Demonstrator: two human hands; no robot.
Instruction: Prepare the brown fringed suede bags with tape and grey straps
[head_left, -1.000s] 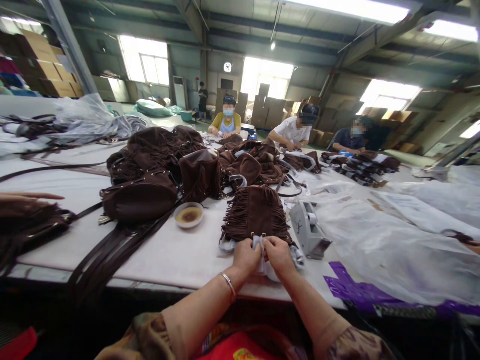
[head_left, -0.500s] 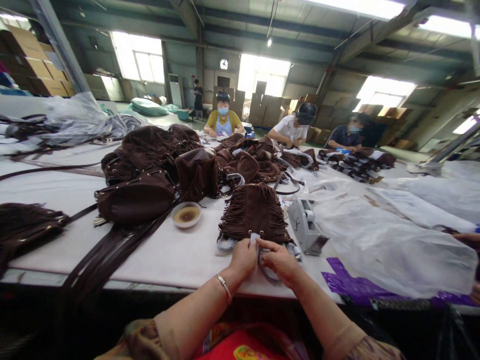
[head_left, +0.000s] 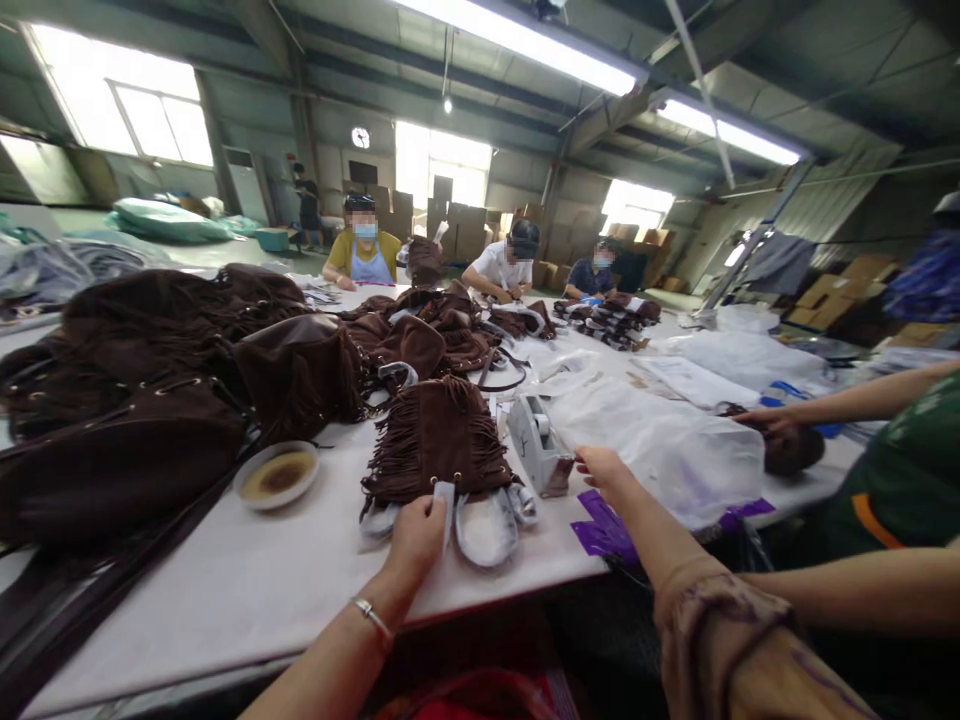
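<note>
A brown fringed suede bag (head_left: 437, 436) lies in front of me on the white table (head_left: 225, 590), its white-wrapped strap (head_left: 486, 520) hanging toward the near edge. My left hand (head_left: 415, 532) is closed on the wrapped strap end at the bag's lower edge. My right hand (head_left: 604, 468) has its fingers apart and reaches right, next to the grey tape dispenser (head_left: 538, 445) and just short of a clear plastic bag (head_left: 660, 445). Nothing is in it.
A pile of brown fringed bags (head_left: 172, 370) fills the left and middle of the table. A small white dish (head_left: 276, 474) sits left of my bag. A purple sheet (head_left: 609, 528) lies at the edge. A co-worker's arm (head_left: 847, 400) reaches in at right; three people work at the far end.
My right hand left the strap and moved right toward the tape dispenser. My left hand stayed on the strap. The view swung right, showing a co-worker's arm.
</note>
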